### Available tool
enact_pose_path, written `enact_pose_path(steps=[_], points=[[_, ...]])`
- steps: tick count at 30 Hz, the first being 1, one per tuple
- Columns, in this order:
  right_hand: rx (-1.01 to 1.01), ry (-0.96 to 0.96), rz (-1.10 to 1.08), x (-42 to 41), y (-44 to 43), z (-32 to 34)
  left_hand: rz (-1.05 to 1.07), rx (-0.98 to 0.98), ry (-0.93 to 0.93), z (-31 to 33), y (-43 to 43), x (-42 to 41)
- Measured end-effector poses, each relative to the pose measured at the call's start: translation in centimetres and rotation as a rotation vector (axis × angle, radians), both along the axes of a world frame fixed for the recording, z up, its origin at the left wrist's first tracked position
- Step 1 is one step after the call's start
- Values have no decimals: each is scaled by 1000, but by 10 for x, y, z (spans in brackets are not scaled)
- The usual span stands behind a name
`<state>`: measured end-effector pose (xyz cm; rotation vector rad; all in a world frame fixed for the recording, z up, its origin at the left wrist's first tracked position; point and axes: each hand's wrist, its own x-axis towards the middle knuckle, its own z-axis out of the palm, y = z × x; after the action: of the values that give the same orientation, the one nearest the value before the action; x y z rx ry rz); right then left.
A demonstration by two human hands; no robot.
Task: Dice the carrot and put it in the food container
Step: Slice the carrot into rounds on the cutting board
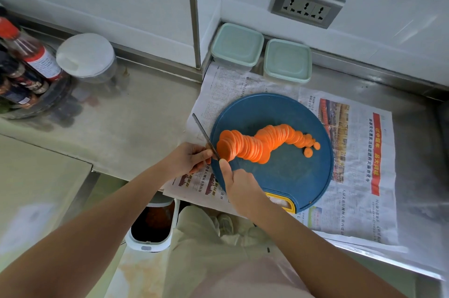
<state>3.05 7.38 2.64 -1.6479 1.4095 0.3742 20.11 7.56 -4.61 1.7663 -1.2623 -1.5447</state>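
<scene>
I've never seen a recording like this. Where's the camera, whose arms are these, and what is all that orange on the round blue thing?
No machine here: a person wears one camera on the head, looking down, so the arms reaching in from below are their own. The right hand grips a knife; the left hand sits beside the blade with fingers curled, and what it holds is hidden. The orange is carrot slices fanned in a row on a round blue cutting board, which lies on newspaper on a steel counter. Two lidded food containers stand by the wall.
</scene>
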Motion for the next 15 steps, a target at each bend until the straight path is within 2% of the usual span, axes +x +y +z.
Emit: enact_pose_path(steps=[3,8,12,15], points=[[-21,24,40,-3,-5,-3,25,-20,-2,-1,1,-1],[68,-23,-95,1,-7,9,14,-51,-32,3,1,-4],[48,2,40,2,-22,18,20,-52,-27,7,2,-6],[21,-18,59,2,-31,18,39,-31,-19,6,1,-7]])
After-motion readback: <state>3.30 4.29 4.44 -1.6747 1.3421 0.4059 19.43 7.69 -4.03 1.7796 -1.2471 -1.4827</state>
